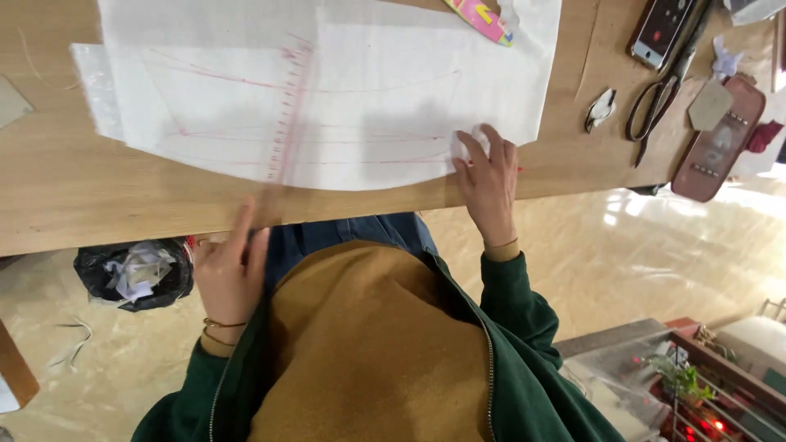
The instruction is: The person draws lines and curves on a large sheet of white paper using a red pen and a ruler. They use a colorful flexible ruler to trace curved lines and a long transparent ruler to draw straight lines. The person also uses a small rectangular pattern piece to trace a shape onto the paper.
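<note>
White fabric sheet (pixel 327 90) lay flat on the wooden table (pixel 74 196), marked with red curved and straight pattern lines. Its lower edge curved close to the table's near edge. A second, slightly translucent layer stuck out at the sheet's left side.

A clear ruler (pixel 286 123) with red graduations ran steeply across the fabric, blurred along its length, its lower end overhanging the table edge.

Left hand (pixel 229 274) sat below the table edge, fingers loosely curled around the ruler's lower end. Grip partly hidden; hold looked light.

Right hand (pixel 490 184) lay palm down on the fabric's lower right corner, fingers bent, with a small white piece (pixel 471 146) under the fingertips. Whether it was pinched or only pressed could not be told.

Bare wood lay open left of the fabric and in a narrow strip below it. To the right, well apart from the fabric: black scissors (pixel 659 90), a phone (pixel 661 31), a brown case (pixel 720 139), a crumpled scrap (pixel 602 109). A pink strip (pixel 483 18) rested on the fabric's top edge. A black bin bag (pixel 135 274) stood just beside the left hand, under the table.
</note>
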